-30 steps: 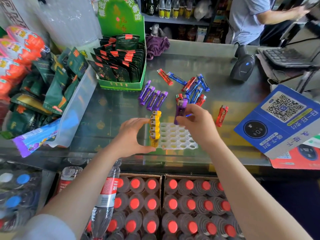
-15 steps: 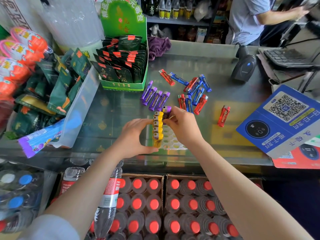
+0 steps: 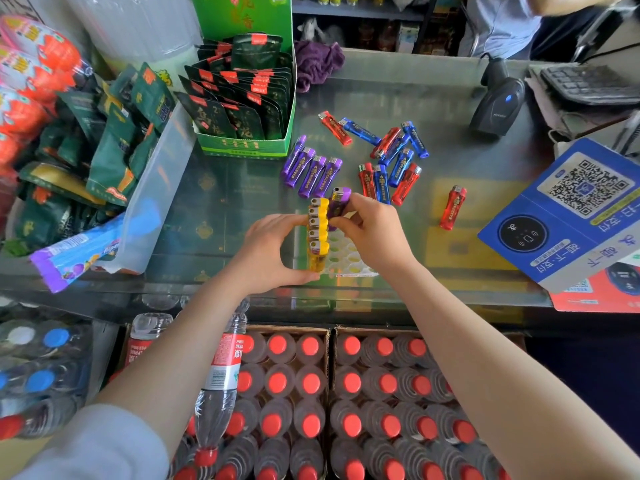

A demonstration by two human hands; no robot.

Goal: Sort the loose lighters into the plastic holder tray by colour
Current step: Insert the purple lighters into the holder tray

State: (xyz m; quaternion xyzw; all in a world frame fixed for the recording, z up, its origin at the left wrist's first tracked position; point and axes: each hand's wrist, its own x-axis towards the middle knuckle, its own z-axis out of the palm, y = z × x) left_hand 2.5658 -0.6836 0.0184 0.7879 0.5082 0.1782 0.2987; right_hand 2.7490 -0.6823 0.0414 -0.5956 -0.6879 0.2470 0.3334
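A white plastic holder tray [image 3: 349,259] lies on the glass counter with a row of several yellow lighters [image 3: 318,226] standing in its left column. My left hand [image 3: 273,251] grips that yellow row and the tray's left edge. My right hand [image 3: 372,233] pinches a purple lighter [image 3: 338,202] upright at the far end of the tray, right beside the yellow row. Several loose purple lighters [image 3: 311,168] lie behind the tray. Red and blue lighters [image 3: 391,157] lie mixed to the right, and one red lighter [image 3: 453,207] lies apart.
A green display box of sachets [image 3: 249,98] stands behind left, snack packs [image 3: 86,143] to the left. A barcode scanner [image 3: 498,102] and a blue QR sign [image 3: 571,213] are at the right. Crates of bottles [image 3: 311,393] sit below the counter. A person stands behind the counter.
My right hand has carried the purple lighter left and down from above the tray to the slot beside the yellow row. My left hand has kept its hold.
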